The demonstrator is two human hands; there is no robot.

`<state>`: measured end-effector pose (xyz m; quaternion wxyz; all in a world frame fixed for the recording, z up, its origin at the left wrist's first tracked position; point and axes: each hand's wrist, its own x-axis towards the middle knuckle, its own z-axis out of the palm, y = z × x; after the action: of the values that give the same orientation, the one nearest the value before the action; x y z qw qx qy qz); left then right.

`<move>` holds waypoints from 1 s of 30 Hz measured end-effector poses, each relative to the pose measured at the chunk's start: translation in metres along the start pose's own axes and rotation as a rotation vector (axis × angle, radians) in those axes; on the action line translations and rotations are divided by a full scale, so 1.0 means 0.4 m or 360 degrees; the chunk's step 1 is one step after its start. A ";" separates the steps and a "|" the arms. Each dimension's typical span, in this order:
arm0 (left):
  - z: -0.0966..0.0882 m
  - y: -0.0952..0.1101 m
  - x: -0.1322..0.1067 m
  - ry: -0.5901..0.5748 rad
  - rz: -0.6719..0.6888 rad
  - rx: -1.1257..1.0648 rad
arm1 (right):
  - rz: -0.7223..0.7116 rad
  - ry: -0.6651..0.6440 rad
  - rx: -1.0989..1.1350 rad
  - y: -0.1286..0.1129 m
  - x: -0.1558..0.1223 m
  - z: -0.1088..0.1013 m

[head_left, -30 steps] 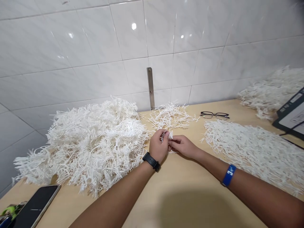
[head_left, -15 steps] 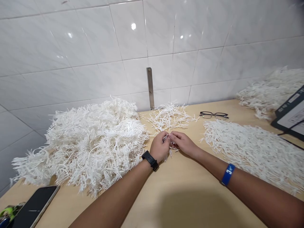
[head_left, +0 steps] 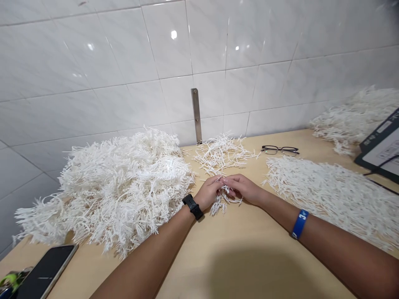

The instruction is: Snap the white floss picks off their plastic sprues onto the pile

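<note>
A worktop [head_left: 243,265] carries a big heap [head_left: 118,187] of white strips on the left, a flatter spread [head_left: 330,191] on the right and a small pile [head_left: 222,153] by the wall. In front of that pile, the left hand [head_left: 209,192] and right hand [head_left: 245,189] meet, fingers curled shut, pinching a tuft [head_left: 222,203] that touches the worktop.

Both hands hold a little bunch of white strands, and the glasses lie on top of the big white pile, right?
No. The left hand and right hand do hold the bunch of white strands, but the head view shows the glasses on the bare table, apart from the big pile.
</note>
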<state>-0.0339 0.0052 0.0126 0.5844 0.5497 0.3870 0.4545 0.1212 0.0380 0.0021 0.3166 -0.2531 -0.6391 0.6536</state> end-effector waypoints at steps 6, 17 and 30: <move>0.000 0.003 0.000 -0.0084 -0.0073 0.0171 | 0.0001 -0.0074 0.0130 0.008 -0.001 -0.007; -0.009 0.015 0.000 -0.0001 -0.0177 -0.0088 | -0.0025 -0.0226 0.0311 0.004 -0.001 0.003; -0.027 0.014 0.006 -0.0019 -0.0294 -0.0464 | -0.0068 -0.0149 0.0472 0.002 0.000 0.011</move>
<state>-0.0443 0.0106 0.0171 0.6995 0.4239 0.3624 0.4468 0.1179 0.0352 0.0015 0.3343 -0.1590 -0.5548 0.7451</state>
